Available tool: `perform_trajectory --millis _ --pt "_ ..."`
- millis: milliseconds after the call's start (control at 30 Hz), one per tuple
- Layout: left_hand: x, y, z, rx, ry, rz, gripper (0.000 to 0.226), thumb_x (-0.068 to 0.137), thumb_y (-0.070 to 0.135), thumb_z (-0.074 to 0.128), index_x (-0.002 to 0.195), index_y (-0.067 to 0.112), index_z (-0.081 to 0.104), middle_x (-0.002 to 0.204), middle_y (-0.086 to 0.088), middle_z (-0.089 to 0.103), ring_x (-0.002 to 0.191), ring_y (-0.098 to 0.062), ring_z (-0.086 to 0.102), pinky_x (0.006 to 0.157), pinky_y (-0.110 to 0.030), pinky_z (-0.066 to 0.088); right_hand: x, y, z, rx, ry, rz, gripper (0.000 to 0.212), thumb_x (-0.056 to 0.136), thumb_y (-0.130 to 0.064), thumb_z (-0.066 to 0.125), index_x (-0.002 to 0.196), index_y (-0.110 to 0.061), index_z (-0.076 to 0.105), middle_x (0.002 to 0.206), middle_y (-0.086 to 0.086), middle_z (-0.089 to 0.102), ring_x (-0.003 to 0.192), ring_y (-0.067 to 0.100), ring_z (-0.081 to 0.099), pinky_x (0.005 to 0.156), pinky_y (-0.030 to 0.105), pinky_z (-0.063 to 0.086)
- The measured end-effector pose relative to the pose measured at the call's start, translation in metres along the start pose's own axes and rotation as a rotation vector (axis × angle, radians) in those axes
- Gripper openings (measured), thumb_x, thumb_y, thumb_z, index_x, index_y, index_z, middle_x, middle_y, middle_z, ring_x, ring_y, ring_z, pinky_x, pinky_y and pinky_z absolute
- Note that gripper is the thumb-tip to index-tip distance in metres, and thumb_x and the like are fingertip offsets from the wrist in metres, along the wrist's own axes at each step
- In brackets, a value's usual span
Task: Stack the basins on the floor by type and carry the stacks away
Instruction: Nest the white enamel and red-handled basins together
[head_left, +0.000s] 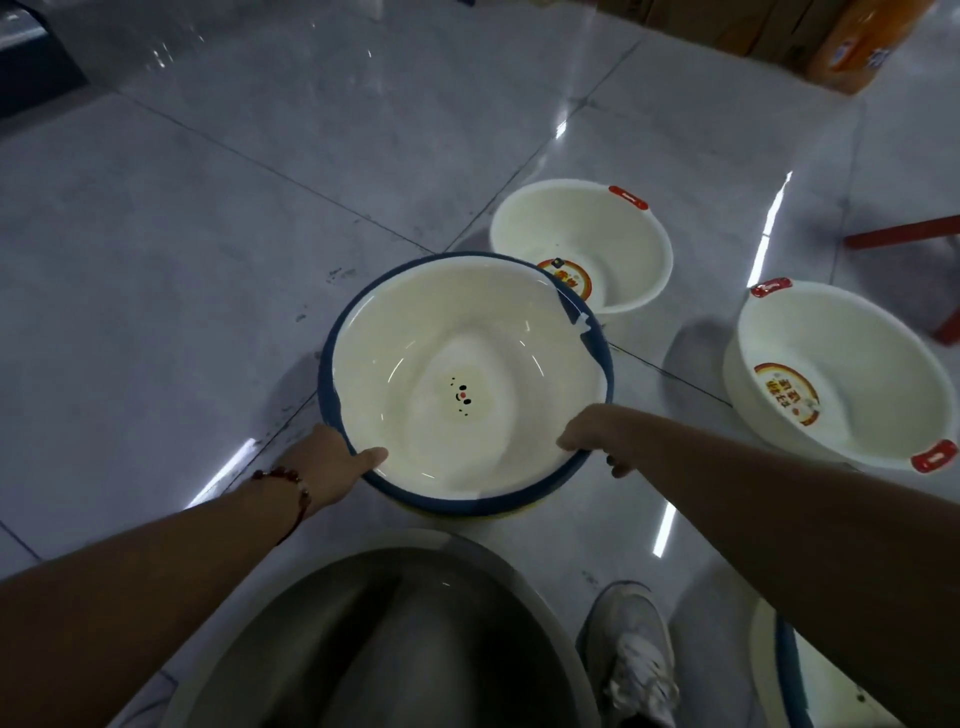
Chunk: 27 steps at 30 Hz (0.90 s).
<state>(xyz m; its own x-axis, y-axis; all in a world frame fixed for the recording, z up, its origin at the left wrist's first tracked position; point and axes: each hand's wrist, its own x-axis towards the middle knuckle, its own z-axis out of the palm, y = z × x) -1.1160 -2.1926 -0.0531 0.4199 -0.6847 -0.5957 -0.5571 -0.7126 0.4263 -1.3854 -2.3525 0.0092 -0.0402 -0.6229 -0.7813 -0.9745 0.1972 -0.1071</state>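
My left hand (332, 462) and right hand (592, 436) curl over the near rim of the blue-rimmed basin (462, 379), thumbs inside, at mid-floor (208, 234), two white basins (582, 244) beyond, a steel basin (395, 639) nearest me.

Handled basins (582, 244) right of rimmed basin (462, 379) — apart.

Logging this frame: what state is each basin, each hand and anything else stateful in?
Blue-rimmed basin: upright, held at its near rim by both hands.
Left hand: grips the rim, thumb inside.
Right hand: grips the rim.
Far red-handled basin: upright on the floor, untouched.
Right red-handled basin: upright on the floor, untouched.
Steel basin: upright, nearest the camera.
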Motion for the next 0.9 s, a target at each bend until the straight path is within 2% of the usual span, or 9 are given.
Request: perform_trajectory --millis 67,133,167,233,300,367,567,733,900 --pt "-0.017 0.013 -0.004 0.213 0.073 0.007 0.072 0.09 0.057 0.059 0.14 0.009 0.039 0.132 -0.013 0.054 0.105 -0.022 0.058 0.087 -0.036 0.051 -0.008 0.006 -0.006 -0.156 0.102 -0.117 0.041 0.102 -0.025 0.047 0.137 -0.004 0.05 0.133 0.014 0.055 0.123 0.03 0.053 0.104 0.038 0.044" --pt "-0.04 0.028 -0.005 0.534 0.186 0.175 0.088 0.092 0.062 0.051 0.156 0.019 0.009 0.157 -0.017 0.024 0.129 -0.031 0.047 0.102 -0.045 0.046 -0.017 0.017 -0.009 -0.299 0.258 -0.206 0.048 0.097 -0.04 0.053 0.134 -0.011 0.049 0.123 0.01 0.058 0.11 0.026 0.058 0.093 0.038 0.051" --pt "-0.054 0.038 -0.004 0.626 0.23 0.29 0.087 0.094 0.063 0.047 0.158 0.023 0.004 0.162 -0.017 0.012 0.137 -0.034 0.039 0.108 -0.048 0.041 -0.025 0.019 -0.011 -0.357 0.344 -0.282 0.052 0.094 -0.046 0.052 0.134 -0.014 0.047 0.125 0.01 0.056 0.11 0.027 0.057 0.091 0.04 0.05" --pt "-0.088 0.059 -0.005 0.666 0.22 0.39 0.081 0.096 0.062 0.041 0.159 0.027 0.004 0.165 -0.014 -0.002 0.147 -0.036 0.024 0.116 -0.051 0.029 -0.049 0.025 -0.014 -0.479 0.429 -0.446 0.059 0.094 -0.054 0.048 0.14 -0.018 0.04 0.139 0.011 0.047 0.125 0.032 0.048 0.1 0.047 0.045" --pt "-0.126 0.076 -0.008 0.674 0.219 0.413 0.08 0.096 0.064 0.038 0.159 0.029 0.003 0.166 -0.013 -0.005 0.149 -0.036 0.015 0.119 -0.052 0.022 -0.083 0.033 -0.014 -0.53 0.452 -0.55 0.066 0.095 -0.057 0.046 0.148 -0.02 0.032 0.151 0.011 0.036 0.139 0.035 0.035 0.11 0.051 0.036" --pt "-0.162 0.085 -0.012 0.705 0.247 0.45 0.082 0.095 0.066 0.037 0.159 0.029 0.001 0.166 -0.012 -0.005 0.15 -0.036 0.012 0.119 -0.053 0.02 -0.119 0.052 -0.009 -0.547 0.457 -0.578 0.07 0.096 -0.058 0.046 0.153 -0.022 0.024 0.158 0.012 0.026 0.145 0.035 0.025 0.116 0.052 0.029" --pt "-0.223 0.117 -0.009 0.83 0.28 0.609 0.084 0.094 0.067 0.036 0.158 0.027 0.001 0.166 -0.011 -0.002 0.149 -0.037 0.013 0.119 -0.053 0.02 -0.196 0.152 0.017 -0.388 0.5 -0.438 0.078 0.097 -0.059 0.044 0.158 -0.023 0.01 0.165 0.011 0.006 0.151 0.036 0.008 0.122 0.052 0.012" --pt "-0.268 0.153 0.033 0.797 0.221 0.777 0.085 0.092 0.069 0.037 0.158 0.026 0.004 0.166 -0.01 0.001 0.149 -0.035 0.014 0.117 -0.052 0.021 -0.206 0.233 0.033 -0.285 0.504 -0.213 0.081 0.093 -0.061 0.047 0.155 -0.018 0.018 0.162 0.014 0.016 0.148 0.04 0.014 0.12 0.055 0.015" --pt "-0.272 0.171 0.077 0.842 0.184 0.802 0.083 0.093 0.067 0.039 0.156 0.024 0.009 0.165 -0.012 0.006 0.147 -0.036 0.02 0.115 -0.052 0.026 -0.167 0.276 0.061 -0.176 0.443 -0.088 0.077 0.092 -0.058 0.051 0.15 -0.015 0.027 0.157 0.012 0.028 0.143 0.037 0.027 0.115 0.051 0.024"
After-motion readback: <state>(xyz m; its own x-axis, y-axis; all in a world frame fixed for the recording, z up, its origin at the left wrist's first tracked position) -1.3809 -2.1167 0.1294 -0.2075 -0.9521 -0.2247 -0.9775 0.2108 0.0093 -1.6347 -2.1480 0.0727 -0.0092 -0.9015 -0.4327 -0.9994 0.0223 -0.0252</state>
